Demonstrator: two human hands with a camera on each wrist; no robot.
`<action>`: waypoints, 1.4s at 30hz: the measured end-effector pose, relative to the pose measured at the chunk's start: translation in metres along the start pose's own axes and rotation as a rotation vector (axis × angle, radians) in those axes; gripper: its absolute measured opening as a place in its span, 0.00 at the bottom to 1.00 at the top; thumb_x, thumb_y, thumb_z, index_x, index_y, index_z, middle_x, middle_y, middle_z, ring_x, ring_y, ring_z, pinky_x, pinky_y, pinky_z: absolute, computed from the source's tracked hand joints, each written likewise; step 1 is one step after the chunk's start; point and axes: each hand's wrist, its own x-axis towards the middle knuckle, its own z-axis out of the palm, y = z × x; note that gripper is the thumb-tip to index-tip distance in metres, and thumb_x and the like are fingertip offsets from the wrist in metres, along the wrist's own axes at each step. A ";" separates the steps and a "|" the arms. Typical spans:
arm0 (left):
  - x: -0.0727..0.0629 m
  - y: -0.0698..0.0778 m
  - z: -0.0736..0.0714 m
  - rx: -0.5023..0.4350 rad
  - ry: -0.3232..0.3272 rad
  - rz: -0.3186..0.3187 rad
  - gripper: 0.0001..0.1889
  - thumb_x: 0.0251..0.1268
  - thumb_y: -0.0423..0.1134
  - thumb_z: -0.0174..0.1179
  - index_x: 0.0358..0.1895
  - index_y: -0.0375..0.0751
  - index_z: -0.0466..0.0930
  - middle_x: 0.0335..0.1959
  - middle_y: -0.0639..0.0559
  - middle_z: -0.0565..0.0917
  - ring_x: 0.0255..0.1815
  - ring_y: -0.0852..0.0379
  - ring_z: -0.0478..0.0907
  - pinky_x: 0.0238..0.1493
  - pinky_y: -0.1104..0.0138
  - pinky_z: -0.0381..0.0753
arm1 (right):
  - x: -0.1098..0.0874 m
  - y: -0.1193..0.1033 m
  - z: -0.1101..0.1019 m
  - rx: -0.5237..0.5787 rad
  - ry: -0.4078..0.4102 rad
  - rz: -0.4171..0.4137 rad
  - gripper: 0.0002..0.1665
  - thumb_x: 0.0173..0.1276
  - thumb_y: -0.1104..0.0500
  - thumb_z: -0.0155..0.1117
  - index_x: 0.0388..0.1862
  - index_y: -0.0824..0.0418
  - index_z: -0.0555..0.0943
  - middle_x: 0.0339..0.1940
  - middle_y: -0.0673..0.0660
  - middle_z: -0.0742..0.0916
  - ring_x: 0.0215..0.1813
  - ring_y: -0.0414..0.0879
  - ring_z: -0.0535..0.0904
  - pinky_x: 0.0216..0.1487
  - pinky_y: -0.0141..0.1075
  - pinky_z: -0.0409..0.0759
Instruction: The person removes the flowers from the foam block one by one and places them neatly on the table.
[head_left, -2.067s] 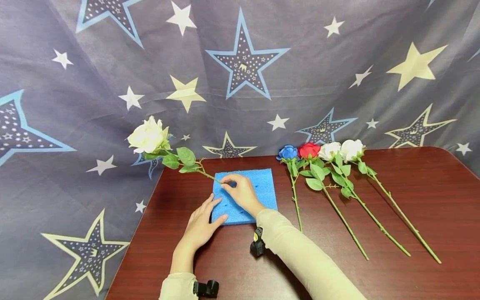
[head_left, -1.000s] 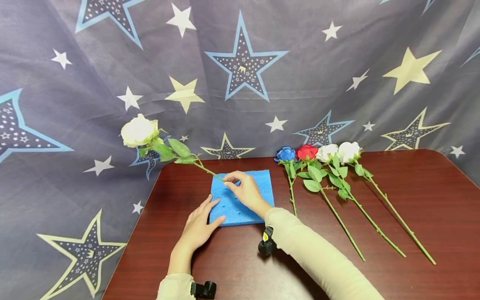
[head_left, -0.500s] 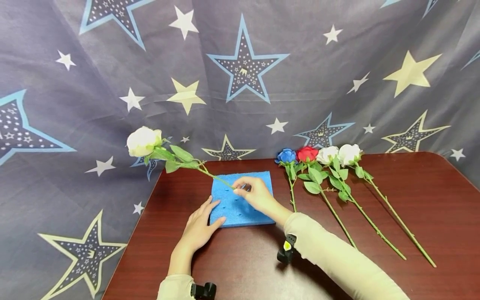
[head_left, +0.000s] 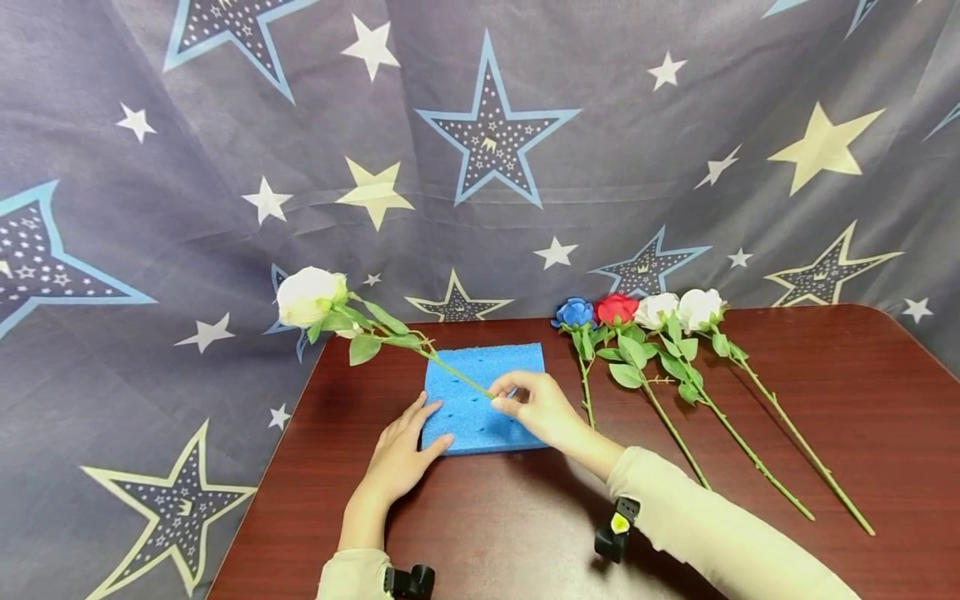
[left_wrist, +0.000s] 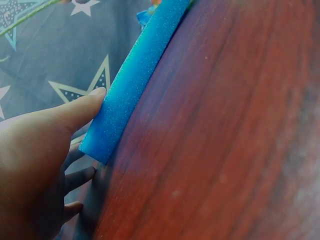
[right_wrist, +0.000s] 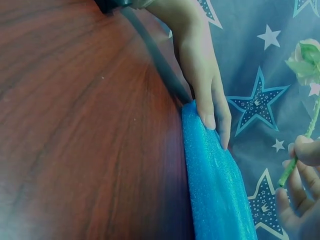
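Observation:
A blue foam block [head_left: 480, 417] with several small holes in its top lies on the table. My left hand [head_left: 405, 446] rests at its left edge, fingers spread, with the thumb [left_wrist: 82, 107] against the block in the left wrist view. Over the block, my right hand [head_left: 536, 404] pinches the lower stem of a white artificial rose [head_left: 311, 296]. The rose slants up to the left, bloom and green leaves beyond the block. In the right wrist view the stem's cut end [right_wrist: 285, 181] pokes out below the fingers, apart from the block.
Right of the block lie a blue rose [head_left: 574, 312], a red rose [head_left: 617, 308] and two white roses [head_left: 701, 310], blooms toward the back edge. They rest on a brown wooden table [head_left: 847, 400]. A grey star-patterned cloth [head_left: 600, 167] hangs behind it.
My right hand has moved right and nearer to me, drawing the white rose along over the block; its bloom now sits farther right and lower. The left hand stays at the block's edge.

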 end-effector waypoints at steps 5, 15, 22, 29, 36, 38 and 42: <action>0.000 0.001 0.000 -0.001 0.003 0.013 0.36 0.70 0.61 0.56 0.77 0.53 0.61 0.80 0.50 0.53 0.77 0.38 0.53 0.73 0.41 0.47 | -0.009 0.002 -0.007 0.039 0.006 0.042 0.04 0.63 0.67 0.70 0.37 0.63 0.86 0.30 0.53 0.84 0.26 0.41 0.76 0.29 0.32 0.75; -0.002 0.005 -0.002 -0.005 0.025 0.037 0.35 0.70 0.60 0.56 0.75 0.51 0.64 0.79 0.45 0.55 0.75 0.35 0.54 0.71 0.40 0.49 | -0.025 0.004 -0.027 0.097 0.020 0.074 0.05 0.62 0.70 0.69 0.38 0.68 0.86 0.30 0.56 0.85 0.24 0.43 0.76 0.25 0.32 0.74; 0.000 0.003 -0.001 0.001 0.015 0.020 0.35 0.70 0.60 0.56 0.76 0.52 0.63 0.80 0.48 0.54 0.76 0.38 0.54 0.73 0.42 0.48 | -0.037 0.004 -0.041 0.090 0.011 0.088 0.06 0.62 0.69 0.69 0.38 0.70 0.84 0.27 0.55 0.84 0.25 0.43 0.76 0.25 0.32 0.74; -0.001 0.004 0.000 0.001 0.027 0.027 0.34 0.70 0.60 0.56 0.76 0.52 0.64 0.79 0.48 0.54 0.76 0.37 0.54 0.72 0.40 0.49 | -0.049 0.001 -0.051 0.079 0.010 0.109 0.07 0.61 0.70 0.69 0.38 0.72 0.84 0.26 0.54 0.83 0.26 0.40 0.75 0.27 0.31 0.73; -0.003 0.005 -0.002 -0.016 0.040 0.040 0.34 0.71 0.58 0.57 0.75 0.50 0.64 0.79 0.46 0.55 0.75 0.35 0.55 0.71 0.39 0.49 | -0.062 -0.001 -0.058 0.078 0.023 0.109 0.05 0.61 0.70 0.69 0.37 0.68 0.85 0.30 0.58 0.86 0.28 0.41 0.76 0.28 0.31 0.74; -0.004 0.006 -0.002 -0.020 0.035 0.041 0.34 0.71 0.58 0.57 0.76 0.50 0.64 0.79 0.46 0.55 0.75 0.35 0.55 0.71 0.38 0.49 | -0.066 -0.001 -0.061 0.072 0.025 0.100 0.05 0.61 0.70 0.69 0.37 0.68 0.85 0.31 0.58 0.87 0.28 0.40 0.77 0.29 0.31 0.75; -0.002 0.004 -0.001 -0.015 0.013 0.033 0.35 0.71 0.60 0.56 0.76 0.50 0.62 0.80 0.47 0.53 0.76 0.37 0.54 0.72 0.40 0.48 | -0.075 -0.001 -0.066 0.063 0.031 0.096 0.05 0.62 0.69 0.69 0.38 0.67 0.85 0.33 0.57 0.87 0.28 0.39 0.77 0.30 0.32 0.75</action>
